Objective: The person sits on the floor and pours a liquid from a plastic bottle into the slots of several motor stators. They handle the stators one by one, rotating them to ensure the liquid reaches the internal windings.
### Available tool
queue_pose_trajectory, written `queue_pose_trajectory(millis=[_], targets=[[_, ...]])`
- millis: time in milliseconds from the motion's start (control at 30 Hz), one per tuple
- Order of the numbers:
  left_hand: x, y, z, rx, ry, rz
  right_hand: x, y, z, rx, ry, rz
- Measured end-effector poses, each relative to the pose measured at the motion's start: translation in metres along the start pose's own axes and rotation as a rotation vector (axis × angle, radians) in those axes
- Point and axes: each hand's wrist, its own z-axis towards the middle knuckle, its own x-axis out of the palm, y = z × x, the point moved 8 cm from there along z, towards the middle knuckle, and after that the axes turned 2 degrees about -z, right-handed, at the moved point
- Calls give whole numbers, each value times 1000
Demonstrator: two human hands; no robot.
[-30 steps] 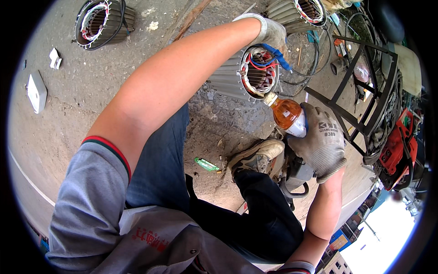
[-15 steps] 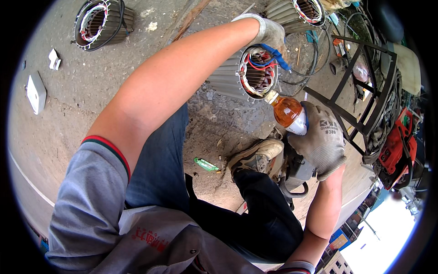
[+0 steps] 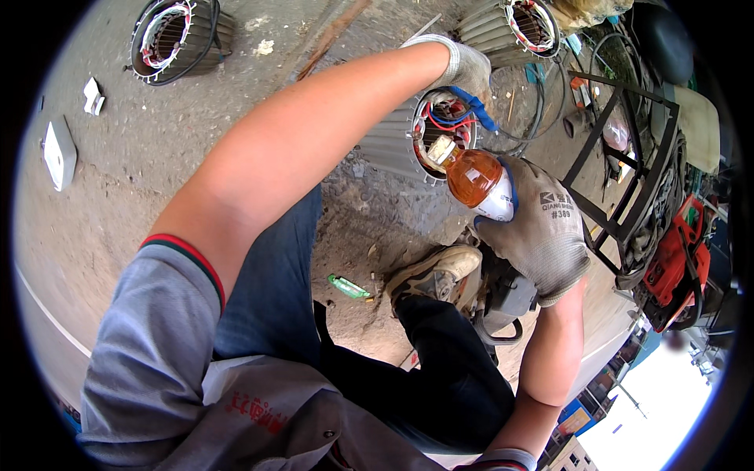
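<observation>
A finned grey motor stator (image 3: 386, 143) lies on its side before me, with copper windings and red and white insulation inside its open end. My gloved left hand (image 3: 471, 69) rests at the stator's far upper side; its fingers are mostly hidden. Blue-sleeved lead wires (image 3: 481, 112) come out by that hand, beside a red wire. In my gloved right hand (image 3: 542, 216) is a plastic bottle (image 3: 474, 177) of amber liquid, gripped round its white label. The bottle tilts toward the stator, and its pale neck end overlaps the stator's open rim in view.
Two more stators stand beyond, one at far left (image 3: 184, 43) and one at the top (image 3: 503, 35). At right are a black metal frame (image 3: 620, 157), cables and a red machine (image 3: 679, 263). A green wrapper (image 3: 348, 287) lies near my shoe (image 3: 440, 271).
My right hand has moved the bottle left and up, so its neck is now in front of the stator's opening. My left hand has barely moved.
</observation>
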Motion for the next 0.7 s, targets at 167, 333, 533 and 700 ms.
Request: queue_pose_trajectory(millis=[167,333,533,700], targets=[[-1,-5,-3,-2,-33,-19,-4,4,12,55,36,2],[2,4,2,-57,1,-20,-8,3,20,70,-5,44],[7,15,16,-100,48,-56,-11,4,29,98,20,67],[3,11,13,-82,-15,-56,-12,3,30,101,25,39]])
